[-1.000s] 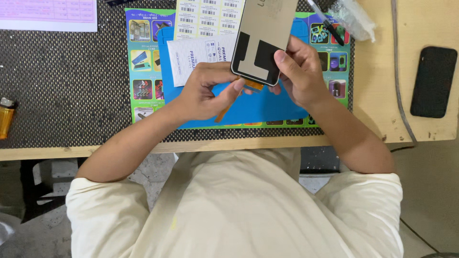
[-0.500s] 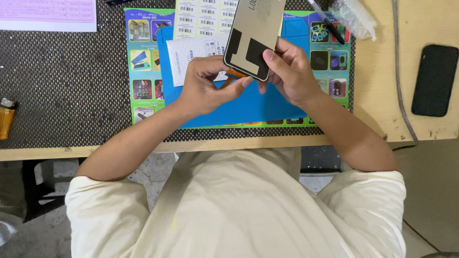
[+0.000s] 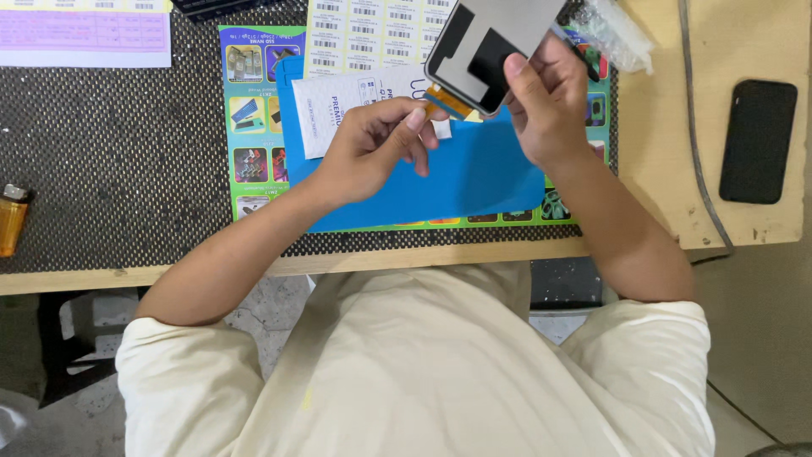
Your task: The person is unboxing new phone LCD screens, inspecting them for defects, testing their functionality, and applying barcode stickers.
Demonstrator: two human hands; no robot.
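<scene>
My right hand (image 3: 545,97) holds a phone display panel (image 3: 491,42) by its lower edge, back side up, tilted over the blue mat (image 3: 474,182). The panel's back is grey with black patches. An orange flex cable (image 3: 448,101) hangs from its lower end. My left hand (image 3: 372,144) pinches that cable's end between thumb and forefinger. Under the left hand lies a white printed packet (image 3: 355,97) on the mat.
A sheet of barcode stickers (image 3: 372,30) lies at the top. A black phone (image 3: 757,140) and a grey cable (image 3: 694,127) rest on the wooden bench at right. An orange lighter (image 3: 13,220) sits at far left. A clear plastic bag (image 3: 613,30) lies top right.
The panel has risen and moved away from me, toward the top of view. My left fingers have shifted onto the orange flex cable's end.
</scene>
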